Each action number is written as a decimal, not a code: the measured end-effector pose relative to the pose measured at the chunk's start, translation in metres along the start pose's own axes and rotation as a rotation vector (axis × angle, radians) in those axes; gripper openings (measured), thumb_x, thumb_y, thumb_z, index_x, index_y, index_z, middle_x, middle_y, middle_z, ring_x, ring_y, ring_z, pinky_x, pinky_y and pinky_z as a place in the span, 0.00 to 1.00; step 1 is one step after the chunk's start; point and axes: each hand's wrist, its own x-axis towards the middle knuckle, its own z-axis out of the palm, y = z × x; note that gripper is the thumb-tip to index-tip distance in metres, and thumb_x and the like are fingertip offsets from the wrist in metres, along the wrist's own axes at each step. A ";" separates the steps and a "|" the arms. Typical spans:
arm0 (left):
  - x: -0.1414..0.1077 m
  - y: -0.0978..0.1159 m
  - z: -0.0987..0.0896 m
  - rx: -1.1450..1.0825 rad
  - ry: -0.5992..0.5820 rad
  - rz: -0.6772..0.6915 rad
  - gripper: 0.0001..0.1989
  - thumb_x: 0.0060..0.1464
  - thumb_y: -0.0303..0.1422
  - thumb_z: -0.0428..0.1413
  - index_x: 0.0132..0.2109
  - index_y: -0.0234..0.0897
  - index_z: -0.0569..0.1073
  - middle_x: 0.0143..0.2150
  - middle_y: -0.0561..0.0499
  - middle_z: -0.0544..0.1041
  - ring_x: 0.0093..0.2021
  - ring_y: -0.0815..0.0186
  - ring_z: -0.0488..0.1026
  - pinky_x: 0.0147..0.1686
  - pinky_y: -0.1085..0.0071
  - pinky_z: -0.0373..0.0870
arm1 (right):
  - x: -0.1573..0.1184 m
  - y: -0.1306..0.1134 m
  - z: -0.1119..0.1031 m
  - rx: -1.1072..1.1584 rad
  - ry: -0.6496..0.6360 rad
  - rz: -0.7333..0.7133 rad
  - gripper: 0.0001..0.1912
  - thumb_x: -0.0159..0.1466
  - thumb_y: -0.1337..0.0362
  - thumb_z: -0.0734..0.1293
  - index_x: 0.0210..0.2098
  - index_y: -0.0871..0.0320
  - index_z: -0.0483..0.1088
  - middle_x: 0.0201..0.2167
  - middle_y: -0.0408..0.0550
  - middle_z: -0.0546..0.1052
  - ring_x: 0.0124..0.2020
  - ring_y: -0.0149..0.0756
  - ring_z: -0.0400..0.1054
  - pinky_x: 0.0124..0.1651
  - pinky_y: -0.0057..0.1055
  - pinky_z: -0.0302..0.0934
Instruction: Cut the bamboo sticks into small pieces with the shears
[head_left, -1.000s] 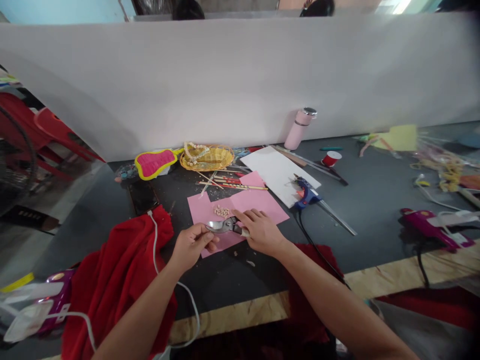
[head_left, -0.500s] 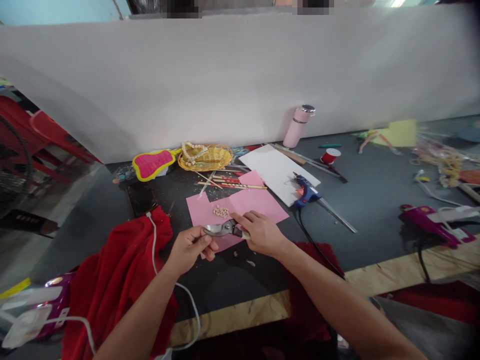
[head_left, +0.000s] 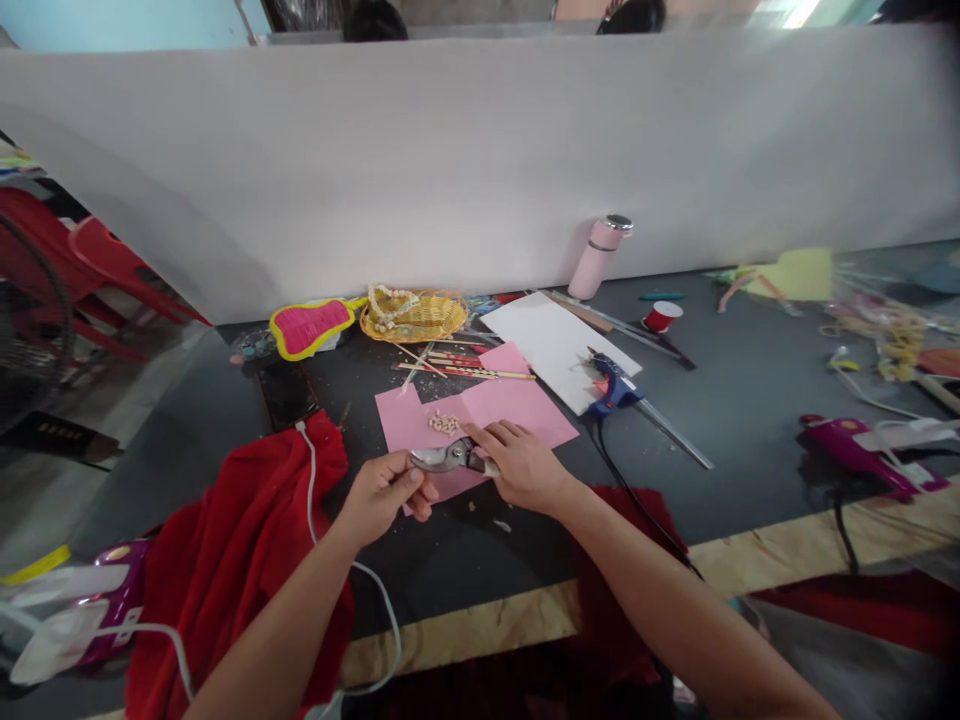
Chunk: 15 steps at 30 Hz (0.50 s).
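My right hand (head_left: 525, 467) is wrapped round the handles of a pair of pruning shears (head_left: 439, 458), whose metal blades point left. At the blade tips my left hand (head_left: 386, 495) is closed in a pinch; whatever small piece sits between its fingers is too hidden to name. Both hands are over a pink sheet of paper (head_left: 517, 403). A little heap of short pale cut pieces (head_left: 444, 423) lies on that paper, just beyond the blades. Behind it are several thin sticks (head_left: 480, 371), some with red markings.
A blue glue gun (head_left: 616, 388) rests on white board (head_left: 555, 330), its cord running toward me. Farther back stand a wicker basket (head_left: 431, 315), pink flask (head_left: 600, 258) and red spool (head_left: 661, 316). Red cloth (head_left: 247, 540), a white cable (head_left: 382, 600) and a phone (head_left: 285, 395) lie left.
The view has shifted very slightly. Both hands and the shears keep practically the same position over the pink paper.
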 end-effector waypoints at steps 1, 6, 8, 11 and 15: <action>0.000 0.001 0.000 -0.010 -0.015 -0.015 0.18 0.51 0.45 0.57 0.32 0.31 0.73 0.25 0.48 0.78 0.19 0.69 0.73 0.21 0.75 0.68 | 0.000 0.001 -0.001 0.002 -0.009 -0.006 0.35 0.58 0.71 0.61 0.64 0.59 0.49 0.49 0.55 0.68 0.49 0.43 0.59 0.51 0.39 0.55; -0.002 0.003 0.001 -0.161 -0.104 -0.091 0.18 0.48 0.44 0.61 0.33 0.30 0.73 0.24 0.48 0.78 0.17 0.69 0.73 0.19 0.75 0.68 | -0.002 0.005 -0.007 0.013 -0.055 -0.062 0.38 0.56 0.71 0.62 0.64 0.56 0.49 0.52 0.54 0.68 0.50 0.44 0.59 0.52 0.41 0.53; -0.002 0.002 0.001 -0.231 -0.132 -0.118 0.17 0.47 0.43 0.62 0.33 0.31 0.74 0.23 0.48 0.78 0.17 0.69 0.73 0.18 0.74 0.69 | -0.002 0.006 -0.007 0.027 -0.063 -0.084 0.39 0.54 0.72 0.62 0.65 0.57 0.48 0.52 0.54 0.68 0.51 0.44 0.60 0.53 0.41 0.53; -0.001 0.000 0.001 -0.285 -0.143 -0.136 0.17 0.46 0.42 0.63 0.32 0.30 0.74 0.22 0.48 0.78 0.16 0.69 0.73 0.17 0.74 0.70 | -0.001 0.006 -0.003 0.038 -0.072 -0.066 0.38 0.55 0.72 0.62 0.65 0.57 0.48 0.50 0.54 0.68 0.49 0.42 0.62 0.51 0.39 0.55; -0.001 0.000 0.000 -0.317 -0.121 -0.126 0.15 0.47 0.41 0.63 0.32 0.30 0.75 0.22 0.48 0.78 0.16 0.69 0.72 0.16 0.76 0.70 | -0.001 0.003 0.000 0.048 -0.021 -0.030 0.30 0.61 0.69 0.59 0.62 0.56 0.54 0.45 0.52 0.71 0.43 0.40 0.65 0.47 0.36 0.57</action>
